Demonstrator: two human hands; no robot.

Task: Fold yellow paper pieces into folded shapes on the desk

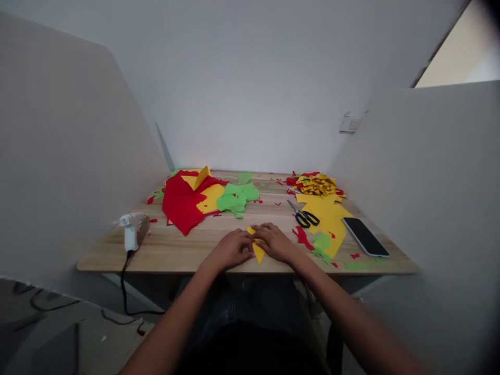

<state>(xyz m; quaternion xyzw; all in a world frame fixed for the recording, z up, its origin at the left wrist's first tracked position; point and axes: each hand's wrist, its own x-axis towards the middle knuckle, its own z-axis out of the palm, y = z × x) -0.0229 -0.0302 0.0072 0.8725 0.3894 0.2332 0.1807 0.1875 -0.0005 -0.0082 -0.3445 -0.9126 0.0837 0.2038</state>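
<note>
A small pointed piece of yellow paper (258, 253) lies at the table's front edge between my two hands. My left hand (233, 249) grips its left side, with the fingers curled and the thumb close to the paper. From the right, my right hand (275, 241) presses the same piece with bent fingers, which cover part of its upper half. Whether the piece is folded there, I cannot tell. To the right of my hands rest dark-handled scissors (305, 216), their blades pointing away to the upper left.
Red sheets (183, 204) and green scraps (238, 198) lie at the back left. A white glue gun (130, 234) with a black cord stands at the left. Yellow sheets (326, 211), a pile of folded yellow pieces (317, 184) and a phone (365, 237) occupy the right.
</note>
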